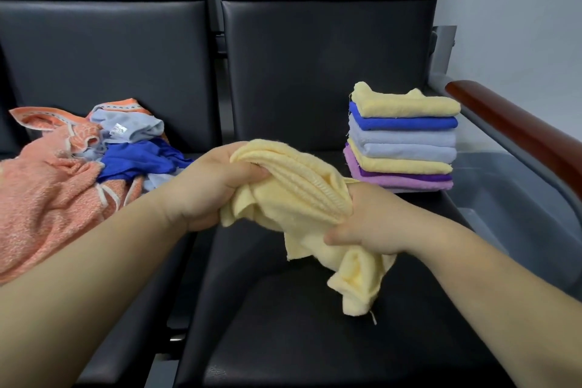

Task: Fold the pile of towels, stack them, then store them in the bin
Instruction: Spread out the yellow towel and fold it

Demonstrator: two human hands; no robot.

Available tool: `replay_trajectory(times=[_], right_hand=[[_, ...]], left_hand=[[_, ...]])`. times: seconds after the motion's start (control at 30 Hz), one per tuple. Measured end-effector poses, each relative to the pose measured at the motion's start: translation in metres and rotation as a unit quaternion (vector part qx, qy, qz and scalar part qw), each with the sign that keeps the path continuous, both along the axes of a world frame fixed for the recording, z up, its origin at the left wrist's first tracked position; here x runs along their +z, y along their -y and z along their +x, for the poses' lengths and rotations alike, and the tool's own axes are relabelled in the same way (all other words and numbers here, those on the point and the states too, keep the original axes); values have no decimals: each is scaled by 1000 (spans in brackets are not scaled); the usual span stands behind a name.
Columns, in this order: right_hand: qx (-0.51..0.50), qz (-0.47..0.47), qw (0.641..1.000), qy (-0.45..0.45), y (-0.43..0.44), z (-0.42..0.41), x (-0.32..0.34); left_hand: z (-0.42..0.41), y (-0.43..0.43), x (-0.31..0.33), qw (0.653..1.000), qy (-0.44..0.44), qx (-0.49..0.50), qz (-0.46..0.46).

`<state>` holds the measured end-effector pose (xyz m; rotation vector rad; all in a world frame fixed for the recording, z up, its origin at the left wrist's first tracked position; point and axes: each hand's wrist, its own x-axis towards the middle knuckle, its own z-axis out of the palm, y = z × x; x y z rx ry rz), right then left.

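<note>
A crumpled pale yellow towel (302, 195) hangs in the air above the middle black seat (315, 340). My left hand (217, 186) grips its upper left end, fingers curled round the bunched cloth. My right hand (371, 220) grips the towel lower on the right, and a loose corner dangles below it. A neat stack of folded towels (403, 138), yellow, blue, grey and purple, stands at the back right of the same seat. A loose pile of unfolded towels (63, 173), orange, blue and grey, lies on the left seat.
A grey translucent bin (516, 198) sits to the right of the seat, under a brown wooden armrest (516, 132). Black padded backrests (315, 57) rise behind both seats. A gap with a metal frame separates the two seats.
</note>
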<state>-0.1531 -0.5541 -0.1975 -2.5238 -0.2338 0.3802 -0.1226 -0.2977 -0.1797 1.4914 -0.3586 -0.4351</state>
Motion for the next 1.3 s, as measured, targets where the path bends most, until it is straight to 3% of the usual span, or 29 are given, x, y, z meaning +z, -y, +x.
replay_trajectory(times=[0.07, 0.13, 0.2, 0.27, 0.33, 0.47, 0.5, 0.57, 0.67, 0.73, 0.77, 0.83, 0.87, 0.97, 1.07, 1.1, 1.23, 1.3], right_hand=[[19, -55, 998, 39, 1, 3, 0], [2, -59, 996, 60, 9, 9, -1], [-30, -1, 998, 58, 20, 13, -2], [-32, 91, 995, 22, 25, 12, -2], [-35, 193, 980, -20, 25, 8, -3], [-36, 316, 947, -47, 23, 8, -2], [-26, 306, 950, -53, 22, 7, 0], [-6, 188, 981, -44, 17, 5, 2], [4, -13, 1000, -4, 9, 2, 3], [-3, -16, 999, 29, 10, 4, 3], [-19, 19, 999, 31, 14, 6, 3], [-56, 124, 991, 0, 23, 7, 6], [-61, 160, 985, -14, 27, 8, 8], [-55, 245, 968, -21, 29, 7, 10], [-20, 334, 940, -62, 30, 8, 11], [7, 324, 942, -85, 31, 9, 10], [33, 38, 997, -57, 24, 6, 4], [4, -12, 1000, -26, 22, 8, 3]], left_hand=[[-1, 0, 1, 999, 16, -25, 31], [-1, -3, -1, 982, 80, -73, 155], [-2, -5, -4, 914, 155, -125, 353], [-2, -7, -8, 873, 156, -133, 443], [0, -11, -11, 901, 128, -95, 403], [7, -18, -10, 978, 88, 9, 190], [8, -17, -10, 989, 76, 17, 124], [7, -12, -7, 998, 51, 23, 17], [0, -2, 0, 999, 29, -23, -12], [-4, 1, 2, 993, 57, -64, 82], [-3, 0, 2, 969, 116, -64, 207], [-1, -6, -3, 874, 174, -93, 443], [-2, -9, -5, 855, 150, -116, 483], [-3, -11, -7, 917, 74, -107, 377], [1, -11, -3, 971, 85, -1, 225], [2, -12, -3, 980, 88, 31, 176], [3, -7, -8, 996, 61, 46, 52], [-1, 1, -6, 999, 36, 32, 21]])
